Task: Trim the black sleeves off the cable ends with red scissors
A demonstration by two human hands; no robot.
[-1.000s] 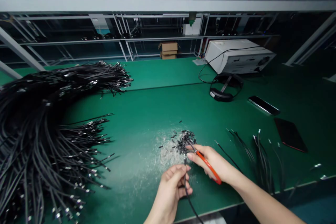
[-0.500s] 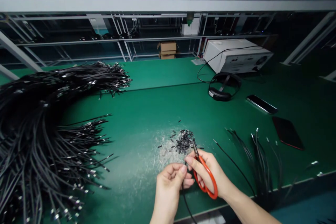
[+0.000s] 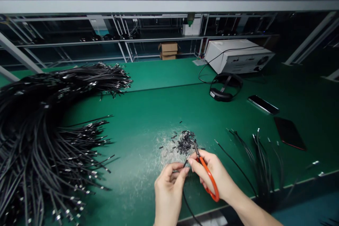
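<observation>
Near the table's front edge, my left hand (image 3: 171, 189) pinches a black cable (image 3: 188, 207) whose end points up to the right. Red-handled scissors (image 3: 209, 176) rest in my right hand (image 3: 212, 171), their blades pointing up and away. The thumb and finger of my right hand are at the cable's tip. Just beyond the blades lies a pile of short black pieces (image 3: 185, 143), with pale clear scraps (image 3: 166, 155) scattered around it.
A large heap of black cables (image 3: 39, 130) covers the left side. Several cables (image 3: 261, 159) lie at the right, near a phone (image 3: 263, 104) and a dark red-edged tablet (image 3: 289, 133). Further back are a black headset (image 3: 225, 88) and a white box-shaped device (image 3: 238, 56).
Both hands have shifted slightly. More of the cable end now shows between the fingertips, and the scissors have turned a little in my right hand.
</observation>
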